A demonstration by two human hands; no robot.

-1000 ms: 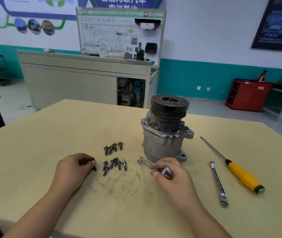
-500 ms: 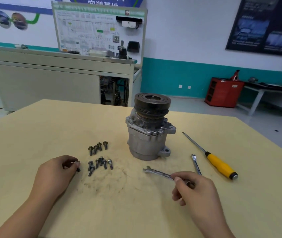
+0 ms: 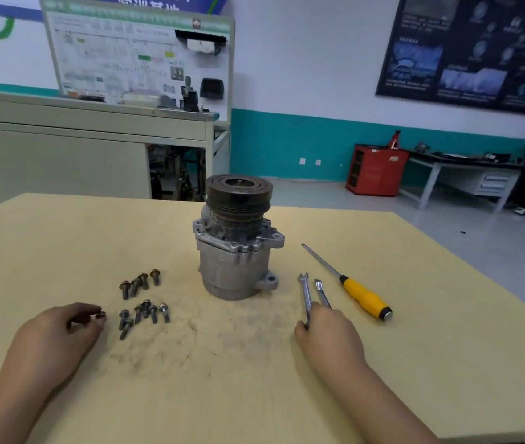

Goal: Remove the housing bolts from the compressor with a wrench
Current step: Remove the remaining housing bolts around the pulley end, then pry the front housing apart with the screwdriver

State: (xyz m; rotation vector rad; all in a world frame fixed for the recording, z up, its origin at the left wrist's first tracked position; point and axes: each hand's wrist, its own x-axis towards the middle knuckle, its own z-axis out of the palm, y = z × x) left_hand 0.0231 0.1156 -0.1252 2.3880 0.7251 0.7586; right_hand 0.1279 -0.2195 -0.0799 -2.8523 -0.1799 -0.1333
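Compressor [image 3: 235, 248] upright mid-bench [image 3: 62, 238]. Two clusters of loose bolts [image 3: 141, 299] lie left of it, so removal looks nearly done. Left grip [image 3: 59, 334] pinches one bolt [image 3: 101, 315]. Right grip [image 3: 328, 334] is clamped on wrench [image 3: 305, 296], low beside second wrench [image 3: 322, 293].

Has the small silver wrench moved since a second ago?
Yes. The small silver wrench went from before the grey metal compressor to its right, beside the second wrench.
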